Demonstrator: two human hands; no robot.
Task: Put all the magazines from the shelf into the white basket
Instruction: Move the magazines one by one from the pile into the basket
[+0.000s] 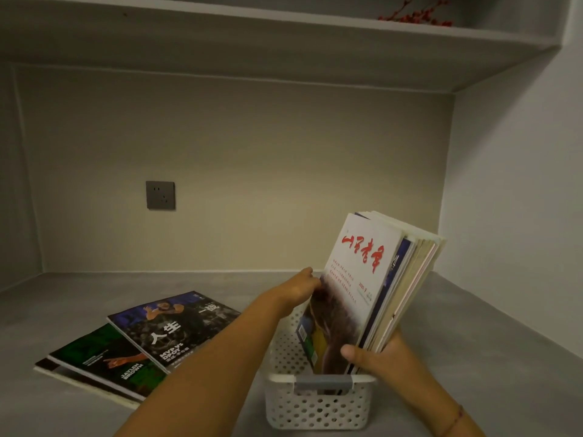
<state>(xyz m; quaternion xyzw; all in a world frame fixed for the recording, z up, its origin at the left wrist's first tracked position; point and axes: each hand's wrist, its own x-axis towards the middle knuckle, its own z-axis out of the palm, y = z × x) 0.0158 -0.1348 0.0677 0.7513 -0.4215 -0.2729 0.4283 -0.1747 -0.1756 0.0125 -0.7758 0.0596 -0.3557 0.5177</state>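
A white perforated basket [315, 408] with a grey handle stands on the grey shelf surface [94, 298] at the lower middle. A bundle of several magazines [378, 279] stands upright in it, leaning right; the front one is white with red lettering. My right hand [375, 354] grips the bundle's lower near edge, thumb on the front cover. My left hand [299, 287] holds the far edge of the front magazine, fingers partly hidden behind it. Left of the basket lie a dark magazine with a basketball player [176, 326] and a green one [110, 361], overlapping, on another pale one.
A grey wall socket [160, 195] sits on the back wall. An upper shelf [284, 42] overhangs, with red berry twigs [416, 15] on it. A side wall [520, 200] closes the niche on the right, close to the basket.
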